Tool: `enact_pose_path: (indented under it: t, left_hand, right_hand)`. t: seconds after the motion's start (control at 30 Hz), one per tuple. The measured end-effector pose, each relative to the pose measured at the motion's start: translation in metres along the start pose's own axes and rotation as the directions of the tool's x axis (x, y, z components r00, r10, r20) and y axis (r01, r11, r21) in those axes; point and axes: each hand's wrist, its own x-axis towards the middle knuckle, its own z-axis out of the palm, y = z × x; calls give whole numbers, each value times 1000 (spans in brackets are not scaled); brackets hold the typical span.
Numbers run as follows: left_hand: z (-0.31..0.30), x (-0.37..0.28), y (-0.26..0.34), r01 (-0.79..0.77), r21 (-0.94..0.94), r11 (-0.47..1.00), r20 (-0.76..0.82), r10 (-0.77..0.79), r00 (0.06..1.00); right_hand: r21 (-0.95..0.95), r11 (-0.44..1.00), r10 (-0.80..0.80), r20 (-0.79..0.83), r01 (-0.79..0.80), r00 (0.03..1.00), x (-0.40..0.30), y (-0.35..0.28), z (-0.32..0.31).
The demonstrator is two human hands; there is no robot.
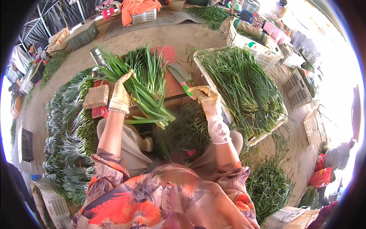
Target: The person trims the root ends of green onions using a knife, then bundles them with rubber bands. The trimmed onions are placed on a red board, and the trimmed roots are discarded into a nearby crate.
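Observation:
My gloved left hand (121,88) is closed around a bunch of long flat green chives (147,100). Their pale cut ends point down to the right, and the leafy tops are blurred. My right hand (207,98), also gloved, has its fingers curled at the green and pink handle of a knife (179,75). The wide blade extends over a red board (175,86); whether it touches the board is unclear. A second pile of chives (147,68) lies on the board, just beyond the held bunch.
A white crate (210,81) heaped with chives (243,86) stands at my right. Bundled chives (68,137) are stacked at my left, near a brick (96,96). Loose trimmings (186,126) lie between my legs, and another heap (268,186) lies to the right.

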Motion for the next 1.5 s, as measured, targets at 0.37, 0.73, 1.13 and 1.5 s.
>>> enact_pose_path:
  t: [0.37, 0.73, 1.13, 1.5]
  left_hand:
    - [-7, 9, -15, 219, -36, 975, -107, -222, 969]
    - [-11, -11, -18, 265, 93, 960, -8, -265, 964]
    - [-30, 9, -26, 238, -36, 970, -89, -241, 967]
    - [-35, 21, -46, 245, -59, 968, -111, -250, 962]
  right_hand:
    - [-76, 996, -39, 73, 45, 997, -40, 6, 31]
    - [280, 952, 131, -12, -122, 991, -29, 17, 4]
    - [-435, 867, -298, -65, 242, 952, -26, -12, 29]
    - [-290, 953, -138, -177, 83, 974, -27, 24, 40]
